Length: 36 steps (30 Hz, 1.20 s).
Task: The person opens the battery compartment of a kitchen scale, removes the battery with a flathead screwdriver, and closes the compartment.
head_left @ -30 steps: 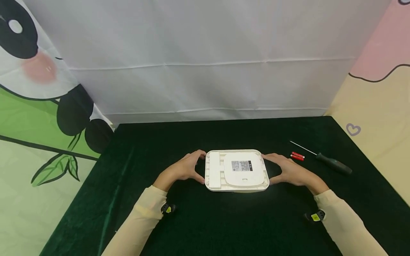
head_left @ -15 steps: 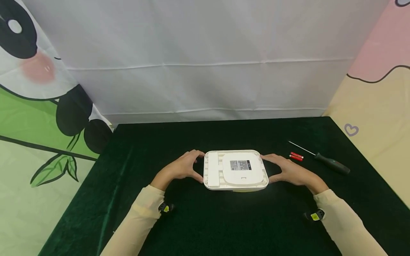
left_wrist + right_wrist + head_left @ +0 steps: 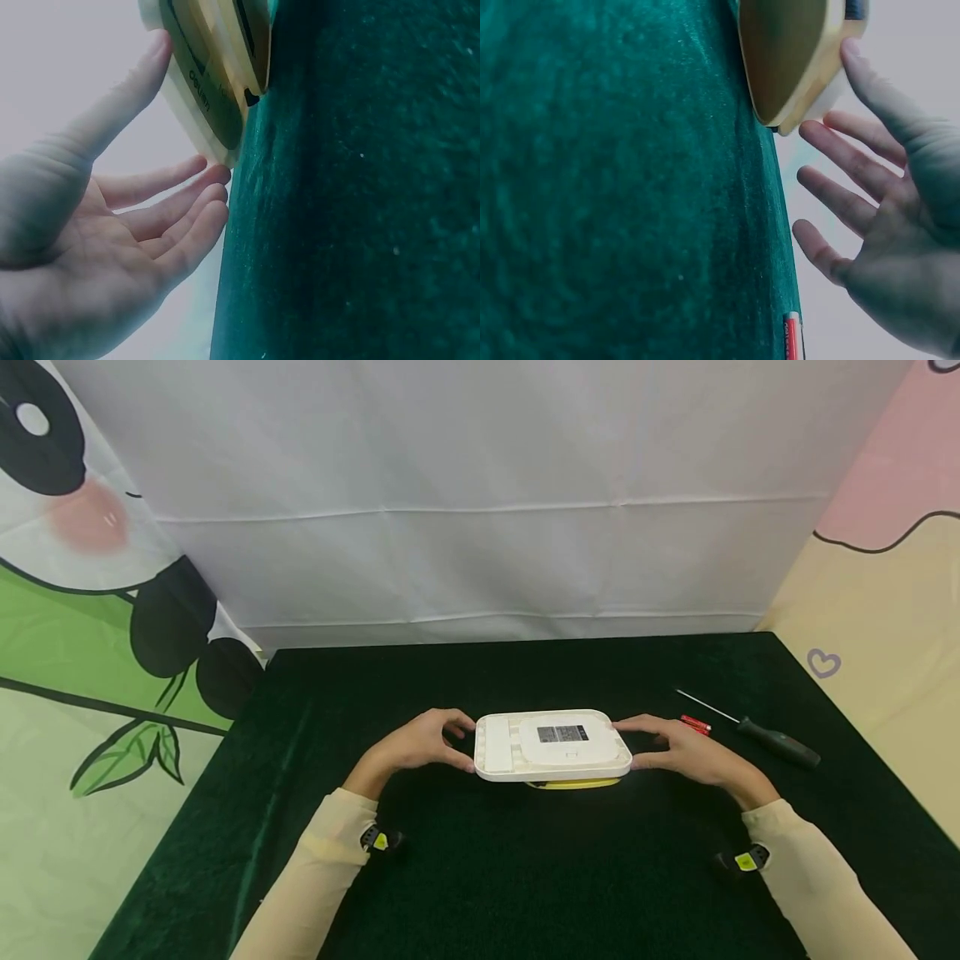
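In the head view a flat, rounded rectangular white plastic device (image 3: pixel 570 745) is turned with its back up, showing a printed label. A yellow part (image 3: pixel 573 784) juts out under its near edge. My left hand (image 3: pixel 412 747) grips the left end between thumb and fingers, and my right hand (image 3: pixel 693 756) holds the right end the same way. In the left wrist view dark lettering shows on the yellowish underside of the device (image 3: pixel 206 82), beside the left thumb. The right wrist view shows the yellowish plate of the device (image 3: pixel 784 60) by the right thumb and fingertips.
Small red batteries (image 3: pixel 696 724) lie on the dark green cloth (image 3: pixel 525 877), just behind the right hand. To their right is a screwdriver (image 3: pixel 780 743) with a dark handle. A white curtain (image 3: pixel 487 568) hangs behind the table.
The device has tilted, its near edge moving up in the view, so more of the yellow part shows below. Both hands have shifted slightly with it and keep their hold.
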Available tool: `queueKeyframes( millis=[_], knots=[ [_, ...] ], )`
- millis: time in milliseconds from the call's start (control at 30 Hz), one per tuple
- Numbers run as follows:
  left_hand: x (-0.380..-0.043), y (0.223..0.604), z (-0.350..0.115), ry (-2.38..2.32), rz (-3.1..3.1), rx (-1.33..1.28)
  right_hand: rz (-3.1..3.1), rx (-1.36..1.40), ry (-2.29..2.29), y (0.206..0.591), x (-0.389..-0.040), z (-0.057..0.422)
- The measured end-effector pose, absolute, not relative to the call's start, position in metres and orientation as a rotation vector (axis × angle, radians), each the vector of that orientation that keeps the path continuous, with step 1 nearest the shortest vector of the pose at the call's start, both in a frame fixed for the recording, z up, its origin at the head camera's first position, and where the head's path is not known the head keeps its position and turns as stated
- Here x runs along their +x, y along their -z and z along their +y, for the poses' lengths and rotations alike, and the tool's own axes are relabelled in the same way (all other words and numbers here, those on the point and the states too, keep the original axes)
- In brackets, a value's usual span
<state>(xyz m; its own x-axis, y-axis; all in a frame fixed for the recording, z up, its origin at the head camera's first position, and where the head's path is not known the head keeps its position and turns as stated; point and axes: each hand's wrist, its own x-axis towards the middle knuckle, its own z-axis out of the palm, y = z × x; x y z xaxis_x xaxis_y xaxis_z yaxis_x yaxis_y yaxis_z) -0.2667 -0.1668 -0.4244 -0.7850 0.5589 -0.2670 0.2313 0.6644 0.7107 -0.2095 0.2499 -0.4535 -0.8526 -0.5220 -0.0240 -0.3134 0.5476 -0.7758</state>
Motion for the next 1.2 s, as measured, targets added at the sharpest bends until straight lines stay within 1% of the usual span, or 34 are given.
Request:
queueKeyframes(
  millis=[267, 800, 1033, 1200],
  knots=[
    [-0.271, 0.430, -0.172, -1.094, 2.323, 0.630, 2.611, -0.622, 1.195, 0.449, -0.210, 0.251],
    [-0.268, 0.423, -0.169, -1.323, 2.299, 0.582, 2.632, -0.442, 1.424, 0.452, -0.212, 0.244],
    [-0.264, 0.417, -0.165, -1.412, 2.306, 0.493, 2.643, -0.287, 1.470, 0.451, -0.210, 0.238],
    [-0.262, 0.414, -0.163, -1.475, 2.284, 0.441, 2.620, -0.295, 1.503, 0.454, -0.210, 0.239]
  ],
)
